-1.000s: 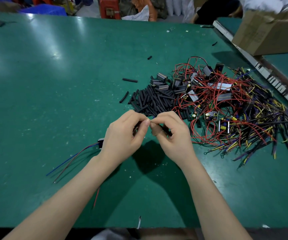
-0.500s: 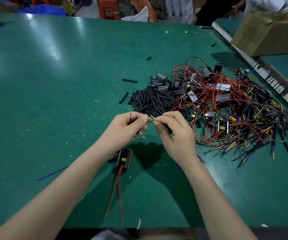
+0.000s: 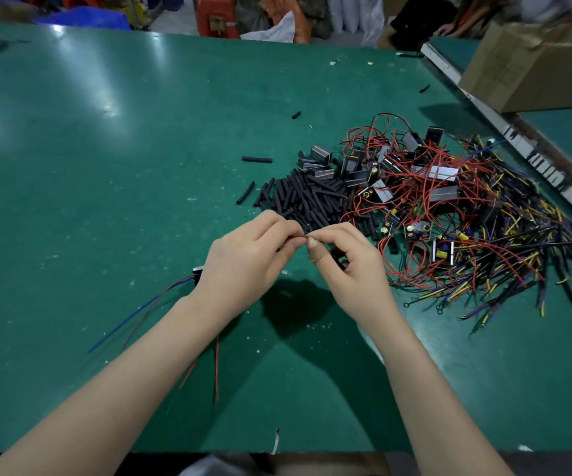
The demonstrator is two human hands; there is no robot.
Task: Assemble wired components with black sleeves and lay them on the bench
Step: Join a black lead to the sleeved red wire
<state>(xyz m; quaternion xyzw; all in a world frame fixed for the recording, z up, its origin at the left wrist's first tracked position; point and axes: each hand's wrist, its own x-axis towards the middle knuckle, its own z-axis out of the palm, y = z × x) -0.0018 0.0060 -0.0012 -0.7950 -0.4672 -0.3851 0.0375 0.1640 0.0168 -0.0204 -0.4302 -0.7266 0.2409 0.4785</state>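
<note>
Green bench (image 3: 105,201) | left hand (image 3: 243,266) and right hand (image 3: 353,269) pinch together at wire tip | black sleeves (image 3: 305,201) pile just beyond, nearer right hand

A wired component (image 3: 198,273) peeks out from behind the left wrist, its small dark body mostly hidden, with blue and dull red leads trailing left along the green bench (image 3: 71,201) and two red leads running down under the forearm. Just past the fingertips lies a heap of short black sleeves (image 3: 306,197), a few strays (image 3: 257,159) scattered apart on the left. Right of them sprawls a tangle of more components (image 3: 435,194), boxy bodies knotted in red, yellow and dark wires; what's pinched between the fingers looks like a thin wire end, though it's too small to be sure.
</note>
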